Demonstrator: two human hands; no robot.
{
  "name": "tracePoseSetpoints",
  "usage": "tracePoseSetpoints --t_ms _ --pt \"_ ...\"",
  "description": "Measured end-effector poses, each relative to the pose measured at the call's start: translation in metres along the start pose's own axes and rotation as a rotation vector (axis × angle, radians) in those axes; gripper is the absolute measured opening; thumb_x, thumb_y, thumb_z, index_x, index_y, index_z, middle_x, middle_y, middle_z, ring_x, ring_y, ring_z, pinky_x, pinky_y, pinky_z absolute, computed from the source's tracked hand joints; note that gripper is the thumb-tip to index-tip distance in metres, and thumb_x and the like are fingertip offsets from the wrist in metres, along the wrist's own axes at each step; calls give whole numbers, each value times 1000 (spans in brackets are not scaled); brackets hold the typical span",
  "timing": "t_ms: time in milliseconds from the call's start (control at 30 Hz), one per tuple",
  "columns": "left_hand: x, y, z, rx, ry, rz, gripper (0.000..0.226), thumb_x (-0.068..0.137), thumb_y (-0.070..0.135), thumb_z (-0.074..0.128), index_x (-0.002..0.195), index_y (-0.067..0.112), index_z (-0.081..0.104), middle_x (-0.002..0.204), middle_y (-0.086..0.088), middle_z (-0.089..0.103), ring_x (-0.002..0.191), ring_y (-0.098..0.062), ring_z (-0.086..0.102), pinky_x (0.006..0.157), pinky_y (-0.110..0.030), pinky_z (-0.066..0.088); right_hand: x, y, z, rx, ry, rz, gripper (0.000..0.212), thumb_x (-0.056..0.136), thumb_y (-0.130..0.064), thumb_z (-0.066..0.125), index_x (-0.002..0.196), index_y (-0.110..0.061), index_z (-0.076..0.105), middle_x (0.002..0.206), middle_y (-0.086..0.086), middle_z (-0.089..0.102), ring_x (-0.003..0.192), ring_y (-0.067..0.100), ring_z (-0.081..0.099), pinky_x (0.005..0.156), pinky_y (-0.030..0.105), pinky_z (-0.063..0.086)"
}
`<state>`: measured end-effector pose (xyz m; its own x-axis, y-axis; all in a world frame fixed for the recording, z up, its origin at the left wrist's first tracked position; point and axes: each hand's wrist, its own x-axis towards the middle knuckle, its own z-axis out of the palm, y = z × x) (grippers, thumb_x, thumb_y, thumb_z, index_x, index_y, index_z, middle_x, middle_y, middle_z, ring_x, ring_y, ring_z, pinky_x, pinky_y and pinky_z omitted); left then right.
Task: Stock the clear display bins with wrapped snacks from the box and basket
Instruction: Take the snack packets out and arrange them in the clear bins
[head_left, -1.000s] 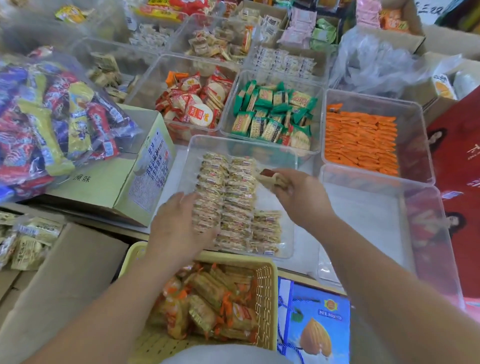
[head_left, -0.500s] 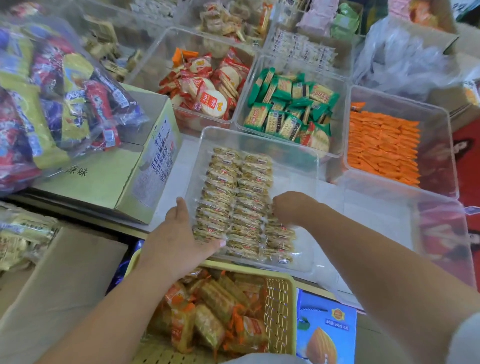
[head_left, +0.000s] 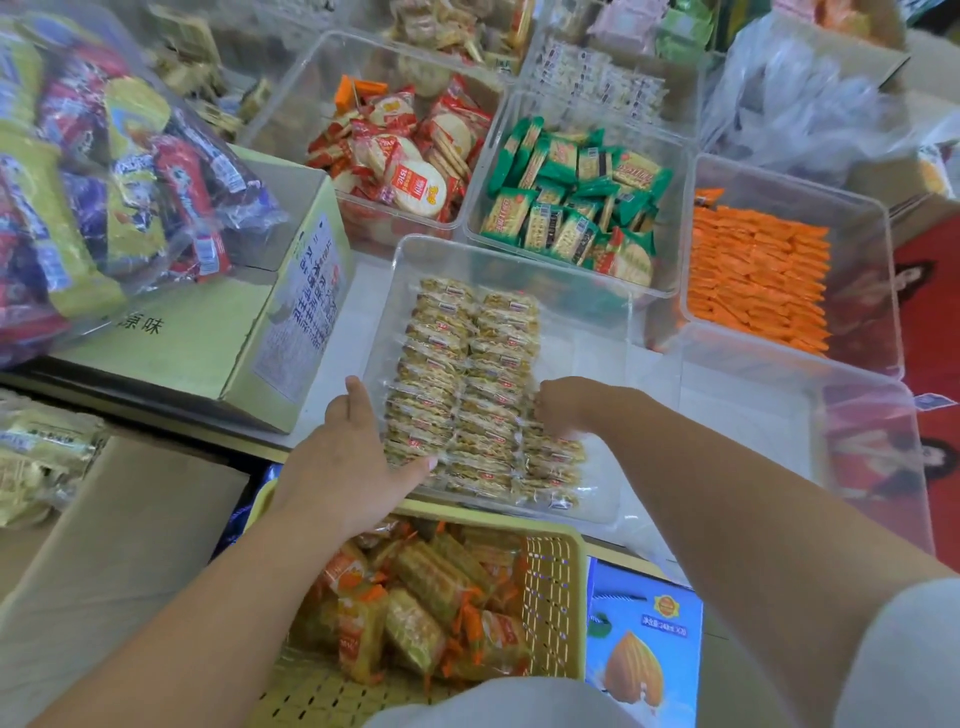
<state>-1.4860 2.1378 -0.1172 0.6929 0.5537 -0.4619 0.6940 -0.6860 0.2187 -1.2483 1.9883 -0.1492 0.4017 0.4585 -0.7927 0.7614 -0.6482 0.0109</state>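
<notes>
Plastic bin (head_left: 587, 358) holds wrapped snacks (head_left: 467, 374) between straight left fingers (head_left: 358, 402) and curled right fingers (head_left: 544, 404), grip unclear.

Bare floor of the clear plastic bin (head_left: 587, 364) is lying open beyond my right hand (head_left: 571, 410); the pale green cardboard box (head_left: 208, 338) is crowding my left hand (head_left: 343, 467), the yellow slatted basket (head_left: 550, 587) sitting under my wrists.

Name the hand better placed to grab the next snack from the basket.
Left, probably. The left hand lies open just above the yellow basket; the right hand is farther in, fingers down among the clear bin's packets.
</notes>
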Motion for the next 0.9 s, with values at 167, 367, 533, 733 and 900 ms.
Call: tracePoseSetpoints --t_ms 167,367,533,733,900 --pt "-5 2 -9 -45 -31 -2 122 87 81 50 163 11 -14 173 -11 8 150 -34 35 111 -45 42 -53 -3 11 166 206 -30 33 102 -23 46 126 -4 58 121 12 63 108 31 62 85 37 50" --pt "-68 -7 -22 -43 148 127 89 93 69 55 162 19 28 170 -11 21 152 -36 29 118 -49 32 -128 -42 36 311 458 -124 45 98 -40 56 139 -21 56 140 6 57 126 28 54 101 42 49" --pt "-157 -65 -8 -180 443 120 68 85 62 57 133 15 69 146 -12 57 131 -37 54 107 -51 43 -162 -129 45 376 638 -361 46 98 -47 55 138 -25 57 140 0 57 129 23 50 94 33 45" --pt "-231 -179 1 -207 687 -73 57 81 55 56 110 9 75 127 -15 67 114 -30 58 100 -40 41 -186 -252 66 399 645 -743 39 95 -43 60 129 -23 65 134 -3 59 127 18 49 109 34 39" --pt "-260 -278 -2 -151 588 -294 71 80 61 47 113 4 75 126 -22 67 113 -46 64 98 -58 50 -193 -349 68 352 706 -879 37 92 -43 63 120 -21 70 130 3 62 122 23 48 106 30 33"
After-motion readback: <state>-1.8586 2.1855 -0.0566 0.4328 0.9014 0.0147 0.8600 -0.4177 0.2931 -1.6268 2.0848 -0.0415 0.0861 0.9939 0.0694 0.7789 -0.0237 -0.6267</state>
